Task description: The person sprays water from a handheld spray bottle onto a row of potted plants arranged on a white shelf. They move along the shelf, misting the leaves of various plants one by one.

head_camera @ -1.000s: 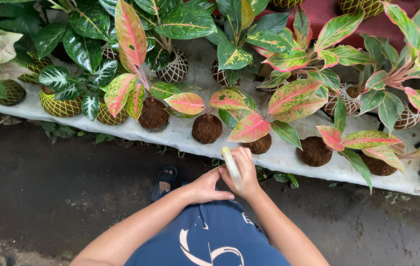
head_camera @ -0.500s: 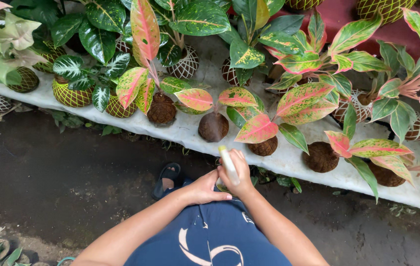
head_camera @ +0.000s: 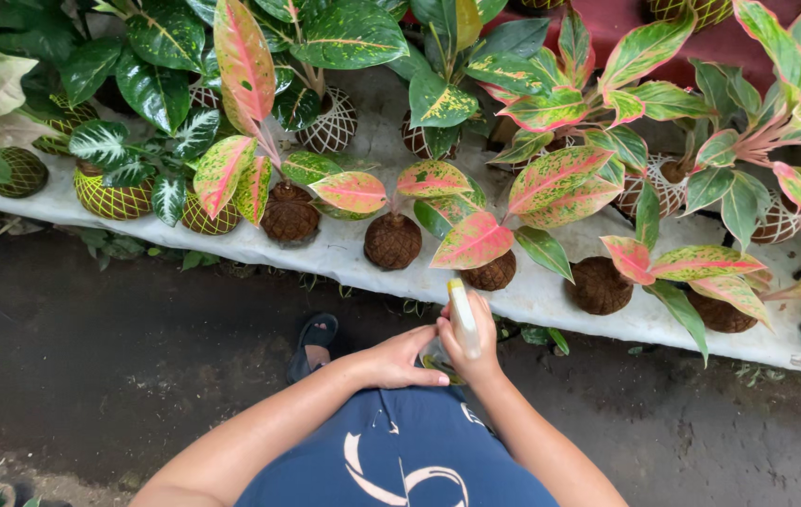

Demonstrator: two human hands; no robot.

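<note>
Pale plastic spray bottle (head_camera: pixel 462 317) stands upright at centre, near the white shelf (head_camera: pixel 354 252) of pink-green leafy plants (head_camera: pixel 551 183). The right hand (head_camera: pixel 476 349) wraps closed around its neck; the left hand (head_camera: pixel 399 360), fingers loosely curled, touches its base. It looks light, rigid, perhaps slippery; the neck seems the surest hold.

A long white-covered bench (head_camera: pixel 354 252) is set across the view, crowded with potted foliage plants (head_camera: pixel 551 178); dark wet ground (head_camera: pixel 109 366) lies below; a red surface (head_camera: pixel 626 19) is seen behind.
</note>
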